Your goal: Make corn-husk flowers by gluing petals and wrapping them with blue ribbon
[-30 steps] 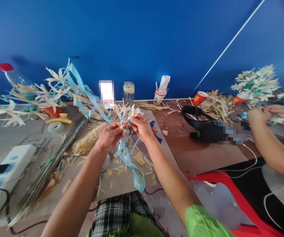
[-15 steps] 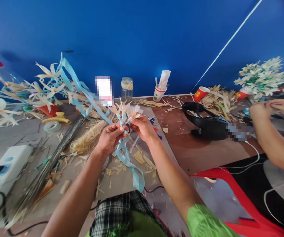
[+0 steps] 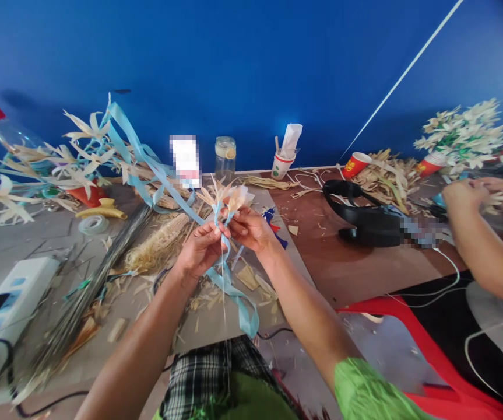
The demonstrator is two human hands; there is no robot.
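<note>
Cream husk flowers (image 3: 235, 200) with light-blue wrapped stems are held between my two hands above the table. My left hand (image 3: 203, 244) pinches the stems from the left, thumb and fingers closed. Close against it, my right hand (image 3: 251, 227) grips the base of the right-hand flower. A light-blue ribbon (image 3: 246, 312) hangs in a loose curl below the fingers. One thin pale wire or thread (image 3: 224, 297) runs down from the stems toward my lap.
Left lie grey wires (image 3: 89, 286), a tape roll (image 3: 92, 224), a power strip (image 3: 19, 303) and a corn cob (image 3: 157, 242). Behind stand a bottle (image 3: 225, 157) and a paper cup (image 3: 281, 166). At right are a black strap device (image 3: 365, 216) and another person's hands (image 3: 470, 195). Husk scraps are scattered about.
The right flower has been brought upright beside the left one, and my hands have turned slightly. The thin wire or thread now hangs straight down. The ribbon has swung a little right.
</note>
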